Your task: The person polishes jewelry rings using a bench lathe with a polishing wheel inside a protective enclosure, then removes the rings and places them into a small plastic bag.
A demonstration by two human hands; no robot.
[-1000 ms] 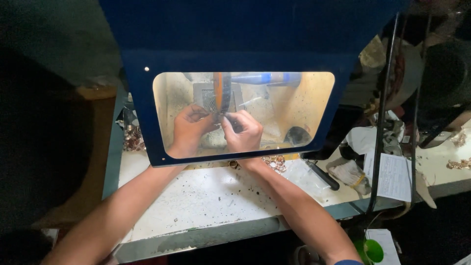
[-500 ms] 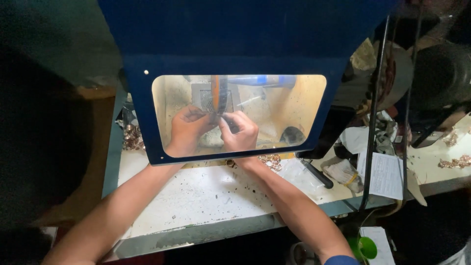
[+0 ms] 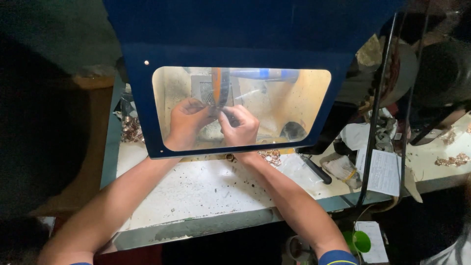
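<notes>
- Both hands behind the clear guard window point(image 3: 304, 98), centre frame.
- Left hand point(image 3: 185, 122) and right hand point(image 3: 240, 125): fingers pinching a small workpiece, too small to identify, against the spinning wheel point(image 3: 221, 88).
- Best: light pressure, fingertips clear of wheel.

You stand at a white, speckled workbench point(image 3: 196, 189) with a pale green front edge. A dark blue hood point(image 3: 245, 34) with a clear window point(image 3: 304, 98) rises over it, lit warm yellow from inside. To your left the room falls into dark shadow, with a brown wooden surface point(image 3: 93, 127) just beside the bench. To your right, black metal rods point(image 3: 378, 113) stand upright.
</notes>
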